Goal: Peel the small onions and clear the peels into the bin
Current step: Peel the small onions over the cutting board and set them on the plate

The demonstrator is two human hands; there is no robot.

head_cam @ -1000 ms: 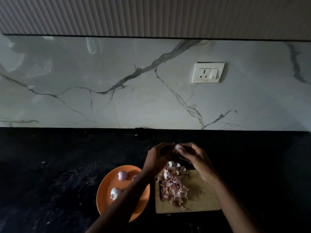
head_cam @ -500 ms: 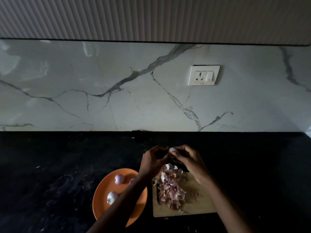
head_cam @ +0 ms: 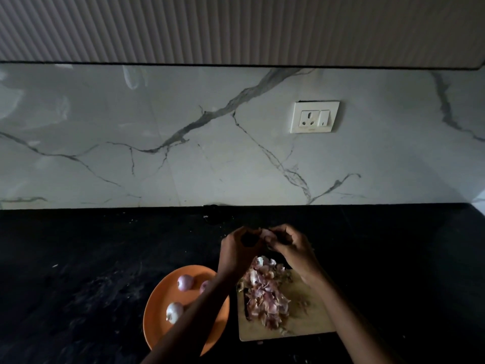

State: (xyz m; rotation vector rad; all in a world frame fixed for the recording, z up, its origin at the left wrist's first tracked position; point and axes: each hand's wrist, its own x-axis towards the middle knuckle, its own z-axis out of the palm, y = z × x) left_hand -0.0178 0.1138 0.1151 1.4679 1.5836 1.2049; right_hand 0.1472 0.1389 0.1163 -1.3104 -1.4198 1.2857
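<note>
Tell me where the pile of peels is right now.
In the head view, the pile of peels lies on the left part of the wooden cutting board, right of the orange plate.

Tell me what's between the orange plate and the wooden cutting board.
Head view: the left forearm crosses the dark countertop gap between orange plate and cutting board.

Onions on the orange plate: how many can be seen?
3. One onion at the plate's far side, one nearer the front, one partly behind the left forearm. More may be hidden.
</note>
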